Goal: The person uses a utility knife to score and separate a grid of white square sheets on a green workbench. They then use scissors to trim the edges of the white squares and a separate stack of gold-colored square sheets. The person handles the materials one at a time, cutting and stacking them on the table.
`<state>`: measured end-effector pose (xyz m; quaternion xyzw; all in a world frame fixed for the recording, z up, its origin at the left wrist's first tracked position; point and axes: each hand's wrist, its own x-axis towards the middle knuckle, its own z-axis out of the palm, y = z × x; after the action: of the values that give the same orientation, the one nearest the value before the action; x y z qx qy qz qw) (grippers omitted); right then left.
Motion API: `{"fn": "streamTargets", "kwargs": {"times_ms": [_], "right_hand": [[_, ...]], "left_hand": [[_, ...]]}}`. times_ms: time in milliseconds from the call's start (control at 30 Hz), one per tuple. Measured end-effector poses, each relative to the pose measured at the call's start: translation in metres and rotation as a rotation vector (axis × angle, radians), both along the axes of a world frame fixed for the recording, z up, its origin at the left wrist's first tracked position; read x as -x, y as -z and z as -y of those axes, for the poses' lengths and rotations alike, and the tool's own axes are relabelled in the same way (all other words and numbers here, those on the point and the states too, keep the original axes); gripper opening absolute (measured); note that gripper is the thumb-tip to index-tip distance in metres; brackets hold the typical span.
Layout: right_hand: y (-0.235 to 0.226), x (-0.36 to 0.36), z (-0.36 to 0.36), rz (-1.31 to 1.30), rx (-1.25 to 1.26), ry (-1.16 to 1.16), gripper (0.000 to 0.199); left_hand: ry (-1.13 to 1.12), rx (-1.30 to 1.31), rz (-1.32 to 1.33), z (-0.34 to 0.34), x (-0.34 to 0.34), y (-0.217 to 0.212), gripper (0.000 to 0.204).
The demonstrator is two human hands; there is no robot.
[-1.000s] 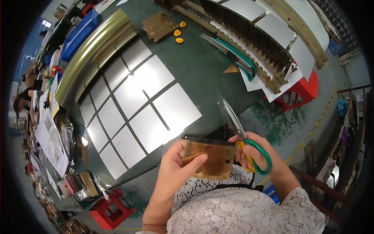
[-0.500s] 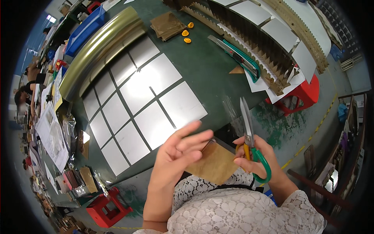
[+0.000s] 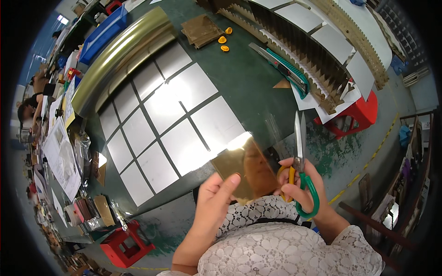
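- The left hand point(image 3: 215, 193) has its grip clamped on the left edge of an amber sheet point(image 3: 251, 172), thumb lying on the upper face.
- The sheet is tilted in front of the body at the near edge of the green counter point(image 3: 239, 73); its shiny face carries reflections.
- The right hand point(image 3: 306, 188) has its grip closed around the handles of the scissors point(image 3: 299, 142), one loop green, one yellow. The blades point away from the body, their tips slightly apart.
- The right fingertips seem to touch the sheet's right edge, though the handles partly hide the spot.
- Beyond the sheet, white panels point(image 3: 139, 126) lie in a grid on the counter, with dark lines between them.
- A gold roll point(image 3: 124, 57) lies along the grid's far left side, with a blue tray point(image 3: 102, 36) past it.
- A brown stack point(image 3: 201, 30) of flat pieces sits at the far side, three yellow caps point(image 3: 222, 40) just beside it.
- A green cutter point(image 3: 290, 72) lies next to toothed strips point(image 3: 322, 57) on the right.
- A red stool point(image 3: 126, 244) stands on the floor at lower left.
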<state>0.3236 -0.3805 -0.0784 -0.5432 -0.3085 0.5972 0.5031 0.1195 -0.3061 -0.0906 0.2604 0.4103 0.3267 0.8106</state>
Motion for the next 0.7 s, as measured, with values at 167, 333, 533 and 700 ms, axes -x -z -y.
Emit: {"fn": "streamTargets", "kwargs": {"times_ms": [167,333,533,700], "right_hand": [[0.016,-0.009,0.014,-0.036,-0.017,-0.164,0.072],[0.026,-0.012,0.026,0.006,-0.001,-0.314,0.073],[0.017,-0.009,0.021,0.063,-0.003,-0.369,0.073],[0.017,-0.008,0.018,0.040,0.013,-0.355,0.083]], "left_hand": [[-0.125,-0.209,-0.126,-0.018,0.006,-0.011,0.028],[-0.194,-0.328,-0.159,-0.019,-0.002,-0.016,0.030],[-0.165,-0.356,-0.211,-0.017,-0.005,-0.016,0.029],[-0.159,-0.367,-0.251,-0.015,-0.006,-0.015,0.026]]}}
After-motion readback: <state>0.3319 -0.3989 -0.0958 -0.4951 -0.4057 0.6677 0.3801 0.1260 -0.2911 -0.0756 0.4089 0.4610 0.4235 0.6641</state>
